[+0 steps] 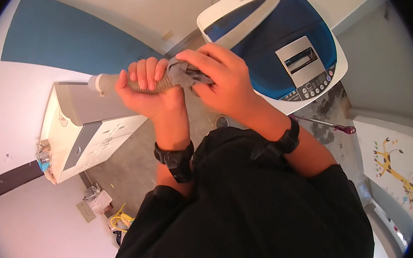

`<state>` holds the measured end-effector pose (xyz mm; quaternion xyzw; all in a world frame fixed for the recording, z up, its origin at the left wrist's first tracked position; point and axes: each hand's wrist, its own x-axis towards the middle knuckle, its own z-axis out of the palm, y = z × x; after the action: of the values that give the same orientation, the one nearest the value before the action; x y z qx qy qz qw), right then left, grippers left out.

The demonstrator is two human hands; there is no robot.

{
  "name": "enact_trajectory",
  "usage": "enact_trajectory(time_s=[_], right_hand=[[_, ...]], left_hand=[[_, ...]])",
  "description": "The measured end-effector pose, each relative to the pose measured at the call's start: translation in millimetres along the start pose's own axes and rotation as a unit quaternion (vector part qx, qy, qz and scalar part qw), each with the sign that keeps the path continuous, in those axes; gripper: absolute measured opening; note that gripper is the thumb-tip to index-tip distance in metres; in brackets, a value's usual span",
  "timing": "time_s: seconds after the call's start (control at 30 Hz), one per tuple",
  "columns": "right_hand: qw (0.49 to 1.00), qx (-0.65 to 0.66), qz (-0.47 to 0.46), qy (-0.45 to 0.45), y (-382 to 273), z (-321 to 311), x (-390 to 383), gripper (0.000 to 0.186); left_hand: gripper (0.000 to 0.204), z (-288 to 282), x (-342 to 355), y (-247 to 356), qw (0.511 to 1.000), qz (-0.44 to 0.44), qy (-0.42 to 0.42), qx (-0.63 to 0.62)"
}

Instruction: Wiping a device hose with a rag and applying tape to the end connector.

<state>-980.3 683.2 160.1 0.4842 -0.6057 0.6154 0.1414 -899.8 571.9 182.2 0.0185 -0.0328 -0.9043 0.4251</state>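
My left hand (157,98) is wrapped around a ribbed grey-beige hose (109,84) near its pale cuffed end, which sticks out to the left past the thumb. Bunched around the same hose is a grey cloth (184,74), gripped by my right hand (229,83) just beside the left one. The fingertips of the right hand are partly hidden in the cloth. Beyond my right hand, the hose runs up across a top-loading washing machine (255,51) with a dark blue lid and a button panel.
On the left stands a white cabinet (92,142) with a grey top. A blue panel (75,34) covers part of the wall. A pole with a purple end (345,129) lies right of the machine. A floor drain (222,121) shows below my hands. Yellow tubing (121,219) lies lower left.
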Motion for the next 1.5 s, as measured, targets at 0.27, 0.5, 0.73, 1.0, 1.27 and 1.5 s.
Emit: enact_trajectory(time_s=[0.27, 0.5, 0.73, 1.0, 1.27, 1.5], right_hand=[[0.999, 0.025, 0.039, 0.016, -13, 4, -7, 0.040], [0.996, -0.031, 0.081, -0.007, 18, 3, -10, 0.035], [0.951, 0.125, 0.259, -0.115, 55, -21, -11, 0.033], [0.924, 0.144, 0.247, -0.253, 52, -42, 10, 0.055], [0.947, 0.163, 0.219, -0.172, 49, -42, 5, 0.041], [0.985, 0.091, 0.119, -0.086, 35, -34, 25, 0.025]], left_hand=[[0.024, 5, -8, -15, 0.998, 0.020, 0.044, 0.039], [0.022, -19, -4, -3, 0.999, -0.009, 0.049, -0.012], [0.023, -19, 2, 8, 0.997, -0.079, -0.008, -0.007], [0.024, -12, 21, -23, 0.968, 0.084, -0.011, 0.237], [0.050, -34, 15, -40, 0.970, 0.028, -0.028, 0.241], [0.057, -35, 16, -46, 0.973, 0.010, -0.069, 0.221]])
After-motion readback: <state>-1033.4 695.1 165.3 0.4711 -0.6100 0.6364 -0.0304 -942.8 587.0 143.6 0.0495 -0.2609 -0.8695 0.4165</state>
